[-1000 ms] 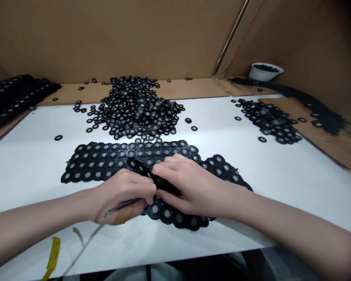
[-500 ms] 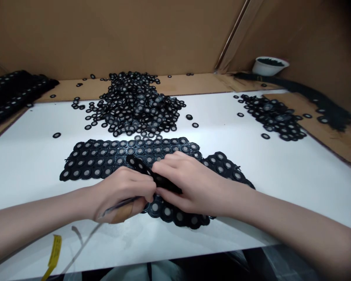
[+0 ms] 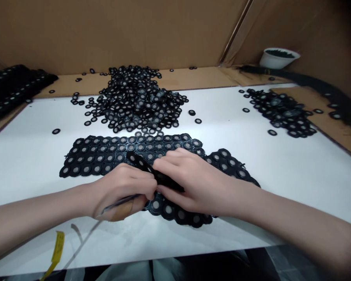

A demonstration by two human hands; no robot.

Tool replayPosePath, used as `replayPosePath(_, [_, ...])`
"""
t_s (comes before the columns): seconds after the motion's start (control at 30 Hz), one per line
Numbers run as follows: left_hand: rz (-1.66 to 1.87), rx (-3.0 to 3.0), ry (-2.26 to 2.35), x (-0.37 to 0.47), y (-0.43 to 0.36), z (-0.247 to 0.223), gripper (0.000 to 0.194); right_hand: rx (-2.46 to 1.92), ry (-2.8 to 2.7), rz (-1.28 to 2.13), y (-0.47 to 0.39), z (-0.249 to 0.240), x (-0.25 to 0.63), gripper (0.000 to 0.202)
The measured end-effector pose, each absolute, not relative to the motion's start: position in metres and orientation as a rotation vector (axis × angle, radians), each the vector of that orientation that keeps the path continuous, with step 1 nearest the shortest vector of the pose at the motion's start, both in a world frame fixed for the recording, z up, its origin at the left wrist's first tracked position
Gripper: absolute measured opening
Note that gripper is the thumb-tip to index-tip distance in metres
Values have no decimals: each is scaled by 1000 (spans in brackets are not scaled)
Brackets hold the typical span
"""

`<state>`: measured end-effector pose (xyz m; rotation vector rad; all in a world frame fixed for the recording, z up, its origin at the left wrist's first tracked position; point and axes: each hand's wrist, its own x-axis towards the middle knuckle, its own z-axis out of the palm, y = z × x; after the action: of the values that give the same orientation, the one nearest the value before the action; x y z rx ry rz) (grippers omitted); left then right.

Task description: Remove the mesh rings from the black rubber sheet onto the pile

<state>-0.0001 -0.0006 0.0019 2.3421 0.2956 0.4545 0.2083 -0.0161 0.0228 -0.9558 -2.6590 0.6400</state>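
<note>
A sheet of joined black discs with pale grey centres (image 3: 168, 210) is folded up between my hands in the middle of the table. My left hand (image 3: 124, 187) is closed, its fingers pinching the raised fold. A thin metal rod (image 3: 118, 203) runs out from under those fingers toward the wrist; its tip is hidden. A tan plaster is on the thumb side of this hand. My right hand (image 3: 190, 179) grips the same fold from the other side, with fingers over it and thumb below. Behind lies a flat part of joined discs (image 3: 89, 159); I cannot tell whether it is connected.
A large heap of loose discs (image 3: 140, 99) lies behind, a smaller heap (image 3: 283, 111) at right. A white tub (image 3: 277, 60) stands by a bundle of dark strands (image 3: 312, 84). Stacked disc sheets (image 3: 14, 91) are at far left. Cardboard walls (image 3: 119, 35) close the back. A yellow tag (image 3: 57, 248) is in front.
The whole view has shifted slightly. Both hands keep their hold on the folded disc sheet, with hardly any visible movement of the fingers.
</note>
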Motion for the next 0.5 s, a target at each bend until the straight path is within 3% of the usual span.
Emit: replayPosePath(0.5, [460, 2346, 295, 0, -1, 4, 15, -960, -2660, 636, -16, 23, 208, 10])
